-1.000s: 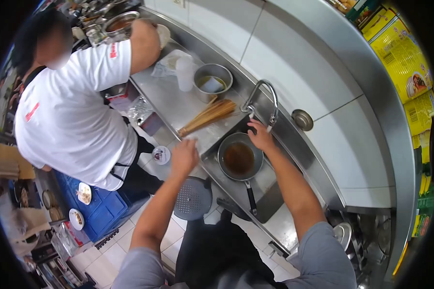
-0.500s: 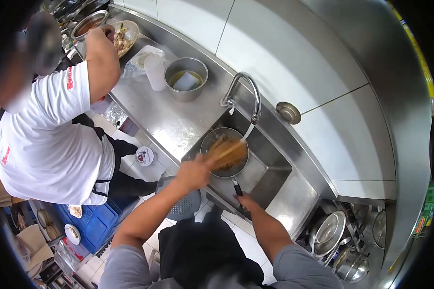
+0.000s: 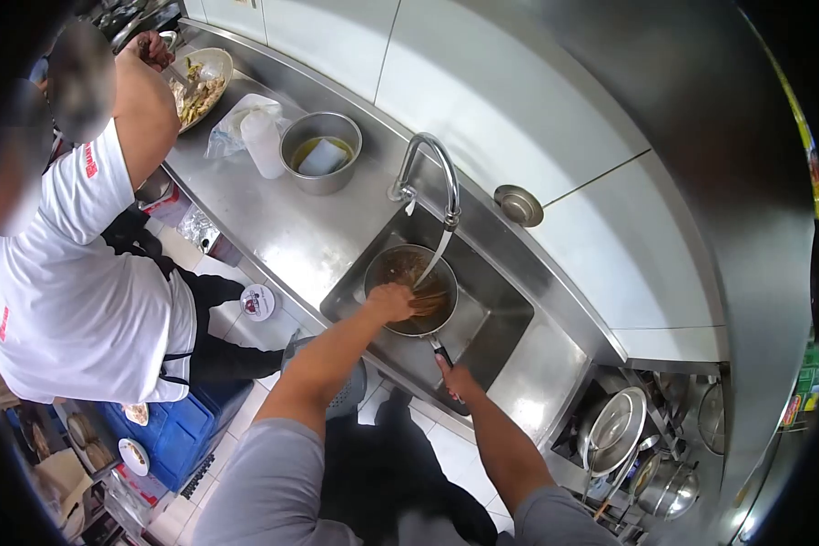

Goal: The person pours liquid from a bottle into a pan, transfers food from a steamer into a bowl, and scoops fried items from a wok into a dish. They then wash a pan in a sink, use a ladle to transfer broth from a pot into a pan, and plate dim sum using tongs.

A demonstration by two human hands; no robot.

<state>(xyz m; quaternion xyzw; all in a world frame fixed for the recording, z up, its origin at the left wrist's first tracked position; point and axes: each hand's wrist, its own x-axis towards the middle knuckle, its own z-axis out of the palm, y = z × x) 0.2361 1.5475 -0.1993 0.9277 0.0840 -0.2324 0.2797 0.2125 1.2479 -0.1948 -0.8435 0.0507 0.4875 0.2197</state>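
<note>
My left hand (image 3: 391, 302) is closed round a bamboo wok brush (image 3: 432, 304), whose bristles sit in brown water inside the frying pan (image 3: 453, 308). The pan rests in the steel sink (image 3: 496, 341). My right hand (image 3: 457, 379) grips the pan's black handle (image 3: 440, 353) on the near side. From the curved tap (image 3: 451, 196), water runs down into the pan. Part of the brush is hidden under my left hand.
A steel pot (image 3: 322, 186) with a white block in yellowish liquid stands on the counter beside a plastic bag (image 3: 231, 127). At left, a co-worker in a white shirt (image 3: 100, 300) reaches near a bowl of food (image 3: 211, 65). Pots and a strainer (image 3: 617, 428) lie at right.
My left hand has lowered the brush into the pan, where brown water now shows. My right hand stays on the handle. The co-worker's hand has lifted away from the food bowl.
</note>
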